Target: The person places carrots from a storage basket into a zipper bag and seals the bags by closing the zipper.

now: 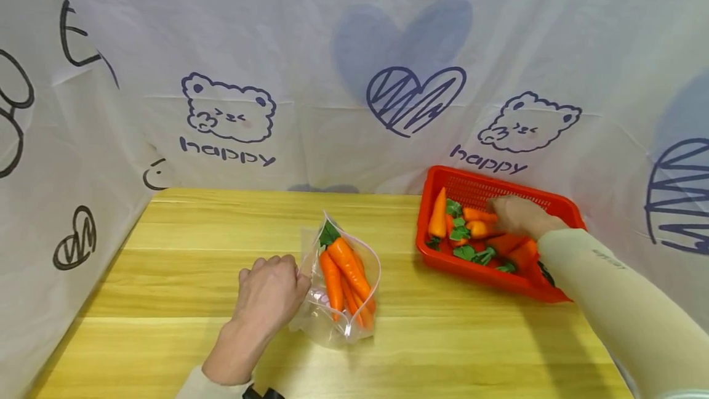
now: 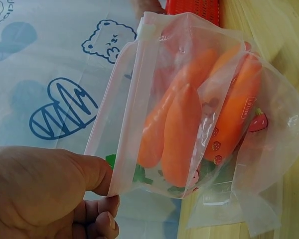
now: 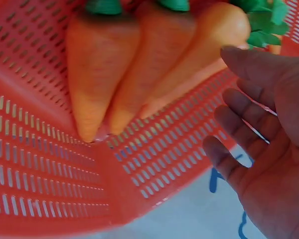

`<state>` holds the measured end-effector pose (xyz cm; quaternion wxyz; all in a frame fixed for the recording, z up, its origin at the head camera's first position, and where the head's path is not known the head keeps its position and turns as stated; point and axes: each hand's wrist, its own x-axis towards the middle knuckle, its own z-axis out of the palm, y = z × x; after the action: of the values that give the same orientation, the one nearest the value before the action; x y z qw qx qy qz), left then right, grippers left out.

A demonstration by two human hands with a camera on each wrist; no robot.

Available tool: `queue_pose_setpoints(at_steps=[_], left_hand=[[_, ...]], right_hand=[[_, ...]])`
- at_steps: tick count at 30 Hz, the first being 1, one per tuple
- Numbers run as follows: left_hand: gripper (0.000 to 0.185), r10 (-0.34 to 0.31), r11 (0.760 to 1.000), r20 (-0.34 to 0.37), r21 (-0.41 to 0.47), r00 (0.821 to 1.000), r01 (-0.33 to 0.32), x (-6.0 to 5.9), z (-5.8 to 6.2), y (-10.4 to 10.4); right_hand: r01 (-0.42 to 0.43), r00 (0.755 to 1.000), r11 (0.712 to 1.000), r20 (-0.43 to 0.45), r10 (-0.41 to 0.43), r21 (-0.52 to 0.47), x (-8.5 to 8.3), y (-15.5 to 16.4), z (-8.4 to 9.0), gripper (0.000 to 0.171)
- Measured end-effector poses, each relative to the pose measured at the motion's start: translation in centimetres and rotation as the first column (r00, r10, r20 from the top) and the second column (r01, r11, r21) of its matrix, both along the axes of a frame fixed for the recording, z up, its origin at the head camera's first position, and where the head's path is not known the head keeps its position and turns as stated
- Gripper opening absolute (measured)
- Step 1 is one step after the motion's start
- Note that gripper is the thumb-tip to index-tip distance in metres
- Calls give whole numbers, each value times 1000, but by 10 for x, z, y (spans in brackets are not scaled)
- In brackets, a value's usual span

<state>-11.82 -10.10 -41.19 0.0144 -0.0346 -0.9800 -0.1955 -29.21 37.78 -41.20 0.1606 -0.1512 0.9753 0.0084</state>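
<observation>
Head view: left hand (image 1: 269, 296) pinching the near edge of a clear zip bag (image 1: 339, 288) on the wooden table (image 1: 183, 263), mouth held open toward the back. Several carrots in the bag (image 1: 344, 266) already, green tops pointing away; exact count unclear, four or so. Right hand (image 1: 517, 215) reaching into the red basket (image 1: 471, 266) at the right rear of the table, hovering over the loose carrots (image 1: 477, 226) there; grip not readable from here. Basket well apart from the bag. Left wrist view: thumb and fingers (image 2: 92, 172) of the left hand (image 2: 45, 194) clamped on the pink zip strip (image 2: 127, 112), bag (image 2: 269, 164) hanging open and tilted, carrots (image 2: 182, 132) stacked inside, small strawberry print on the plastic. Right wrist view: right hand (image 3: 266, 144) spread, fingers (image 3: 239, 104) straight and relaxed, palm empty, just beside three carrots (image 3: 144, 69) lying tips-down against the basket wall (image 3: 55, 174); no contact visible yet. Progress estimate: roughly halfway, judged from bag contents versus basket contents. Done: a handful bagged. Left: at least five or six carrots in the basket, next one not yet gripped, zip not closed.
</observation>
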Motion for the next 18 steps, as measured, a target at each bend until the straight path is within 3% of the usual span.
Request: queue_pose_setpoints(at_steps=[8,18], left_hand=[[20,5,1000,8,6,1000,-5,0,-2,1],[19,4,1000,11,12,1000,-4,0,-1,-1]], right_hand=[[28,994,999,109,-24,-28,-3,6,-16,45],[84,988,995,136,-77,-46,-10,4,-27,50]])
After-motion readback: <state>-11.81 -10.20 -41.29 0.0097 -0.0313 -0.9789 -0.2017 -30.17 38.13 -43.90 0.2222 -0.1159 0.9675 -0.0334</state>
